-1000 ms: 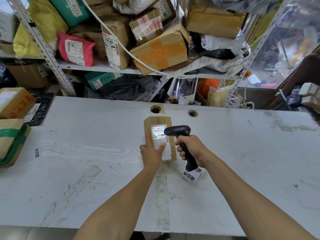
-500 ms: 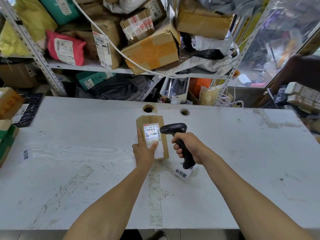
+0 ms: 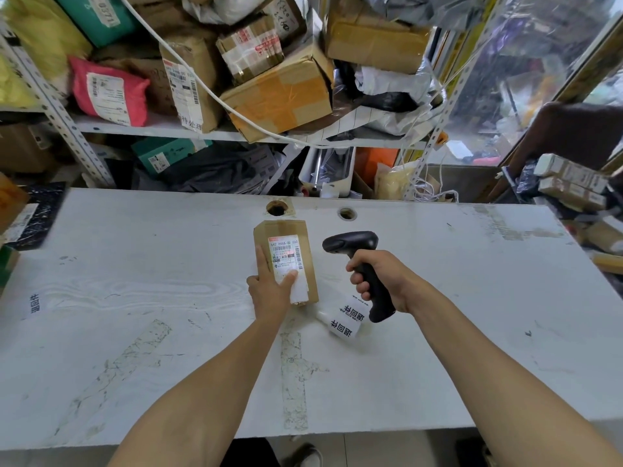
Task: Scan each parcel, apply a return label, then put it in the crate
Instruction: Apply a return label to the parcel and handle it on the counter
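A small brown cardboard parcel (image 3: 286,228) with a white shipping label (image 3: 285,252) lies on the white table (image 3: 135,264), just in front of two cable holes. My left hand (image 3: 269,294) holds its near left corner, index finger along the left side and thumb on the label. My right hand (image 3: 381,278) grips the handle of a black barcode scanner (image 3: 350,242), whose head points left toward the parcel from a short gap to its right. A white strip of return labels (image 3: 347,323) with black characters lies on the table under the scanner handle.
Another return label (image 3: 34,303) is stuck near the table's left edge. Boxes (image 3: 10,203) sit at the far left and more boxes (image 3: 569,183) at the far right. Behind the table, metal shelves (image 3: 168,128) are crammed with parcels.
The scanner has drawn to the right, away from the parcel's edge, leaving a gap. My left hand stays on the parcel. The view has turned slightly right.
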`<state>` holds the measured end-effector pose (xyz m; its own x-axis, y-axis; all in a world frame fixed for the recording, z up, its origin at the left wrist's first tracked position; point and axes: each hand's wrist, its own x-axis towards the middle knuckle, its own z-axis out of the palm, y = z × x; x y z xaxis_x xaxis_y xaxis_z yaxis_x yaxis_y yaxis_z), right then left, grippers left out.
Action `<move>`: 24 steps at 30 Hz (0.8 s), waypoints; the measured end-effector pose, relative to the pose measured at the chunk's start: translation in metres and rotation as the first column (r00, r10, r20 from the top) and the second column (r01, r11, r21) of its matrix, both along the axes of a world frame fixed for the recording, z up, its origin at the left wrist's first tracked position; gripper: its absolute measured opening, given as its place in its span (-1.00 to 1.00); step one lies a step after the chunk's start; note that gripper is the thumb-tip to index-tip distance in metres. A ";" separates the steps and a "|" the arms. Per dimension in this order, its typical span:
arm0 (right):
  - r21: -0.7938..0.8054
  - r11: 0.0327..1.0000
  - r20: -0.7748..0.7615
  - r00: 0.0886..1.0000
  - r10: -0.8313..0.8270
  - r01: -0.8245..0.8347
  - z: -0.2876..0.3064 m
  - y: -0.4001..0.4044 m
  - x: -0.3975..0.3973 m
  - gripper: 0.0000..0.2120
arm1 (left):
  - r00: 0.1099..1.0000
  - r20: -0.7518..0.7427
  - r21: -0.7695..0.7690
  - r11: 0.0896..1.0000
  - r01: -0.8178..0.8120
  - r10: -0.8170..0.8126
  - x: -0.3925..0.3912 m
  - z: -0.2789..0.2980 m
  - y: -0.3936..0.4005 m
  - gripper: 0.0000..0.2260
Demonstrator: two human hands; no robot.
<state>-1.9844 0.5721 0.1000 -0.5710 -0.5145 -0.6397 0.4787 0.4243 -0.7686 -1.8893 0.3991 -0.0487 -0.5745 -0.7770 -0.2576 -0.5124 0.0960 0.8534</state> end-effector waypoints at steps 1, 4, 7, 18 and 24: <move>-0.009 1.000 0.009 1.000 -0.006 0.006 -0.003 -0.003 0.001 -0.91 | 1.000 -0.005 0.003 1.000 0.001 -0.001 0.001 -0.001 0.000 -0.18; -0.034 0.999 0.043 0.999 -0.003 0.005 -0.012 -0.017 0.008 -0.91 | 1.000 -0.010 -0.001 1.000 0.005 -0.005 0.002 0.000 0.001 -0.18; -0.047 0.999 0.070 0.997 0.018 -0.015 -0.019 -0.030 0.015 -0.88 | 1.000 0.000 -0.022 1.000 0.008 -0.008 0.002 0.001 0.002 -0.18; -0.001 1.000 -0.073 0.997 0.005 -0.005 -0.046 -0.031 -0.012 -0.94 | 0.998 -0.026 0.058 0.996 0.065 -0.063 0.007 -0.002 -0.014 -0.20; 0.166 0.986 -0.243 0.969 0.033 0.008 -0.098 -0.024 -0.041 -0.88 | 0.973 0.065 0.203 0.958 0.204 -0.222 0.031 -0.024 -0.046 -0.24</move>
